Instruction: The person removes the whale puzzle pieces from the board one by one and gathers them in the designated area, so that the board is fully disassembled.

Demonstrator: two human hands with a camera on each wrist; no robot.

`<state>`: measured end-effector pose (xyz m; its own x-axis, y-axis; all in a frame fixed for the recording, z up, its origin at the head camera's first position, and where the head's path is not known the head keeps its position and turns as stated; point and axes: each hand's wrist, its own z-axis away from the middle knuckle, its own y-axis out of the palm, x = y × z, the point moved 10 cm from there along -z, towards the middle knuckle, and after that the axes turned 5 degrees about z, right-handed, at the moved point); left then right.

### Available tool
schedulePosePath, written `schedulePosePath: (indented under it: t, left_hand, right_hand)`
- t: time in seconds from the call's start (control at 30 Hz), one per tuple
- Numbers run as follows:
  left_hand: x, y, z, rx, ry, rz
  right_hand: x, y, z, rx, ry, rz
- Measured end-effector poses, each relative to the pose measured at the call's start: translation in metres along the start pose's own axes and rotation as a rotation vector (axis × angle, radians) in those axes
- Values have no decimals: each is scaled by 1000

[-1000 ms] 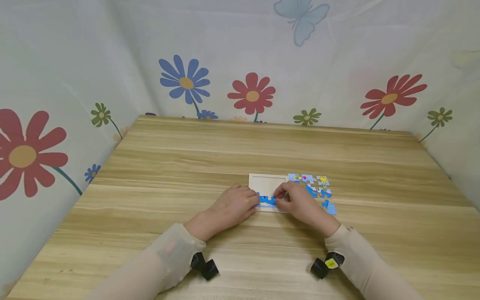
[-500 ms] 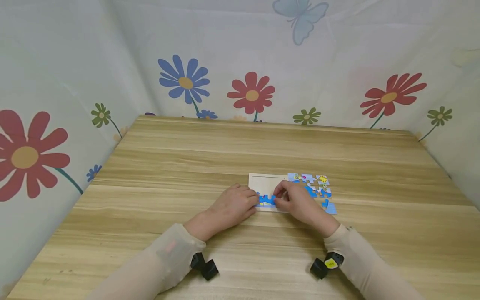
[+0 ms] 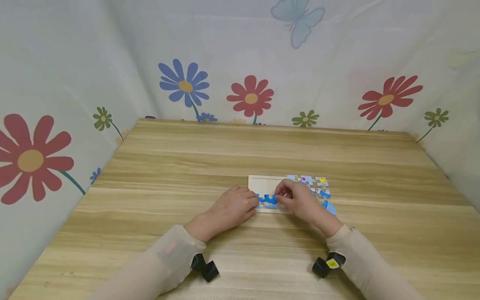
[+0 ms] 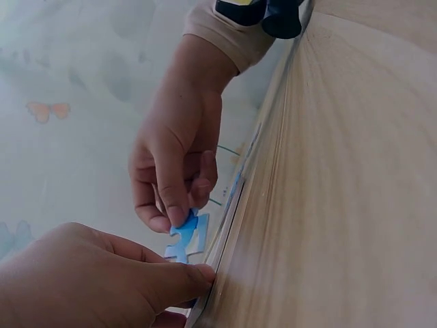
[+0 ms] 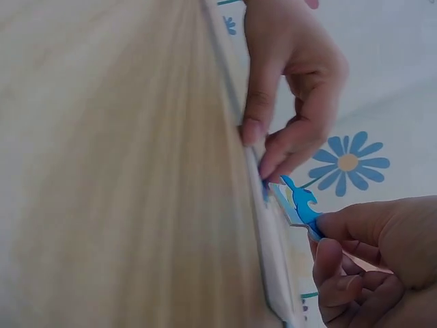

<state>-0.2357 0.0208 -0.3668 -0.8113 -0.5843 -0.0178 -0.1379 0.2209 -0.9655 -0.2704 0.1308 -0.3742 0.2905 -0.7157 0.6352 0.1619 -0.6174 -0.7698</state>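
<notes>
A shallow wooden puzzle tray [image 3: 264, 184] lies on the table, bare over its upper part. My left hand [image 3: 236, 203] holds the tray's left side, thumb at the near edge, fingers bent over the inside. Between thumb and fingertips, my right hand [image 3: 303, 202] pinches a blue jigsaw piece [image 5: 304, 201]. The right wrist view shows this piece tilted up above the tray, near the left fingertips. Blue and yellow picture shows along the tray's near side in the head view; the left fingers hide part of it.
Several loose jigsaw pieces [image 3: 322, 182] lie right of the tray, some behind the right hand. The wooden table [image 3: 187, 158] extends around them, with a flower-printed curtain [image 3: 225, 54] behind. Black wrist cameras [image 3: 204, 267] hang under both sleeves.
The blue jigsaw piece has shifted and tilted slightly in my right fingers over the tray. My left hand keeps its place. The head view has dipped a little.
</notes>
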Motion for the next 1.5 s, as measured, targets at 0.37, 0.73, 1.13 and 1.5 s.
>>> schedulePosePath:
  t: [0.37,0.73,1.13,1.5]
  left_hand:
    - [1,3,2,-4,-16,28]
    - [3,3,2,-8,-14,35]
    - [3,2,2,-34,-7,46]
    - [3,2,2,-34,-11,64]
  right_hand:
    - [-1,-33,6,-22,9,-52]
    - [-3,-54,12,-7,-22,-48]
    - [-22,-60,20,40,32,-11]
    - [-38,-61,28,60,48,33]
